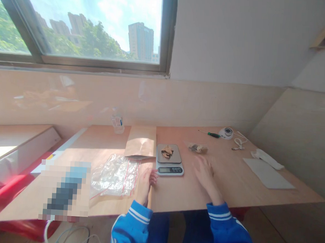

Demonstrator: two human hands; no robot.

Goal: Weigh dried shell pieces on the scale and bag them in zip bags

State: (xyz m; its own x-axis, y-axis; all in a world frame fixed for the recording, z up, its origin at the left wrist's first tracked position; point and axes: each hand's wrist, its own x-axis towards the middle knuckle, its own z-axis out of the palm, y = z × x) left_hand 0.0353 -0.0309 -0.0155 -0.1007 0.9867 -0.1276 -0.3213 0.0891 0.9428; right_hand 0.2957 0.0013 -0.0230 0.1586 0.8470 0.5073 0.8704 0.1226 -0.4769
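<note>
My left hand [146, 181] rests on the table by the lower left corner of a digital kitchen scale [170, 169], its fingers loosely bent with nothing seen in them. Brown, curled dried pieces [167, 151] lie on the scale's metal plate; their kind is unclear. To the right of the scale, my right hand [204, 172] is open, fingers stretched out over the table. Just beyond its fingertips lies a small clear bag [198, 148] with similar dried pieces inside. A brown paper pouch [141, 141] lies left of the scale, and clear zip bags [115, 175] spread out nearer me.
A plastic bottle [117, 123] stands at the back. Toward the back right are a screwdriver [213, 135], a dome camera [226, 132] and its white cable [238, 143]. A white sheet [269, 175] lies at right beside a white bundle [267, 159]. Something blurred out occupies the left.
</note>
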